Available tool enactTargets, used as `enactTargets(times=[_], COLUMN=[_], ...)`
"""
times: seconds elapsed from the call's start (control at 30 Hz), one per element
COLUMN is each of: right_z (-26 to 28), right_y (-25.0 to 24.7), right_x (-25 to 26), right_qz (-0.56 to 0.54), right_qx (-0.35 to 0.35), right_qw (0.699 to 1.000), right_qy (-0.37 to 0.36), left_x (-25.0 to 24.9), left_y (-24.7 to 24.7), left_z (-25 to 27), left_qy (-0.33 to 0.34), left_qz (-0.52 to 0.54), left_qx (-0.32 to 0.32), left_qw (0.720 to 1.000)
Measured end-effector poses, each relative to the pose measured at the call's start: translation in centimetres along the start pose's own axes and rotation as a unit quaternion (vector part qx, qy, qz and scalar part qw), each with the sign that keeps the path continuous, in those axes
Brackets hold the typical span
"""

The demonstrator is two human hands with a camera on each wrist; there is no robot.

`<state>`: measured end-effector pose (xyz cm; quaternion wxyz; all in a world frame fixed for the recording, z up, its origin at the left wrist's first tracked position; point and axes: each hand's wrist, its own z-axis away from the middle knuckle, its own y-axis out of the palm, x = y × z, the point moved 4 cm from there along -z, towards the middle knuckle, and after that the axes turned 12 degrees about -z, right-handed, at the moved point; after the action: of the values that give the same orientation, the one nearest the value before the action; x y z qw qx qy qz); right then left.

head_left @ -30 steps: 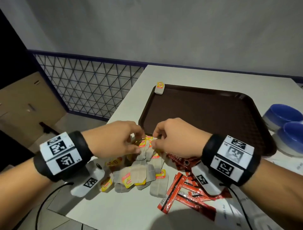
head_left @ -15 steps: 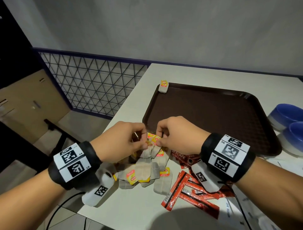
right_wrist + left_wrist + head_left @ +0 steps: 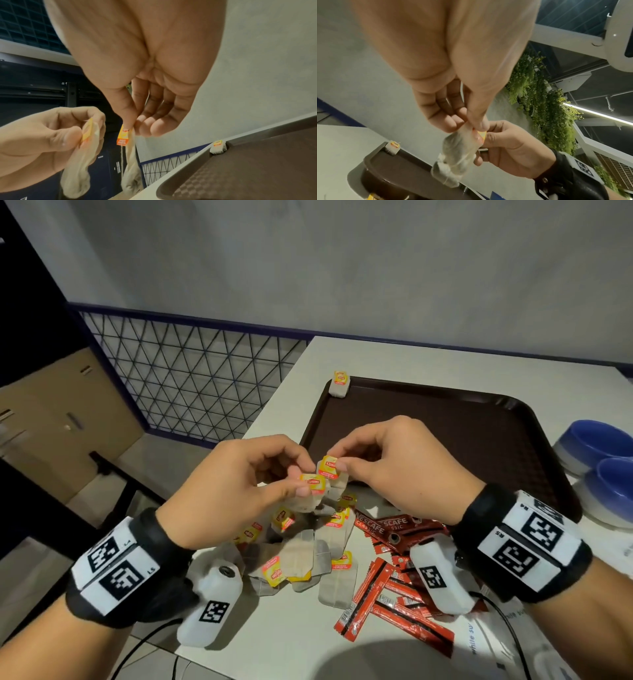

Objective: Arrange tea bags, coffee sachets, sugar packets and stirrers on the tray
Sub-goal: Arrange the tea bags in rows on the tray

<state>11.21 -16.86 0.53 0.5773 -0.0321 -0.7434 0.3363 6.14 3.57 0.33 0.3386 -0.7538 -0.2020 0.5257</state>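
both hands have lifted off the pile since a second ago, and each now pinches its own tea bag. the left hand (image 3: 239, 484) holds a soft, limp paper tea bag (image 3: 313, 487) by its glossy yellow tag, thumb over fingertips. just beside it, the right hand (image 3: 404, 470) pinches a second tea bag (image 3: 330, 469) the same way, its pouch dangling on a thin string. below both grips lies the loose pile of tea bags (image 3: 308, 556); flat red coffee sachets (image 3: 387, 587) fan out under the right wrist. beyond the grips, the dark brown textured tray (image 3: 479, 446) carries one tea bag (image 3: 339, 385) at its far left corner.
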Motion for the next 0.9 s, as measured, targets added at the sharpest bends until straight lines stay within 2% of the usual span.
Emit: enactTargets(times=[0.17,0.37,0.6,0.7,0.77,0.9], right_z=[0.7,1.4,1.5,0.6,-0.1,-1.2], right_y=[-0.3,-0.3,-0.4,-0.5,0.1,2.2], right_x=[1.1,2.7,2.7,1.1,-0.3,-2.0], right_qz=[-0.015,-0.053,-0.075,-0.014,0.065,0.164], right_qx=[-0.010,-0.017,-0.012,-0.005,0.026,0.116], right_qw=[1.000,0.997,0.995,0.999,0.997,0.976], right_qy=[-0.014,-0.046,-0.063,-0.029,0.012,0.079], left_x=[0.0,-0.3,0.2,1.3,1.9,2.2], left_y=[0.3,0.8,0.4,-0.6,-1.3,-1.6], left_z=[0.1,0.2,0.9,1.2,1.5,2.1], left_qy=[0.030,0.044,-0.004,-0.060,-0.085,-0.088], left_qz=[-0.022,0.028,0.102,0.138,0.115,0.065], left_qx=[-0.044,-0.070,-0.117,-0.131,-0.127,-0.086], left_qw=[0.998,0.996,0.988,0.980,0.982,0.990])
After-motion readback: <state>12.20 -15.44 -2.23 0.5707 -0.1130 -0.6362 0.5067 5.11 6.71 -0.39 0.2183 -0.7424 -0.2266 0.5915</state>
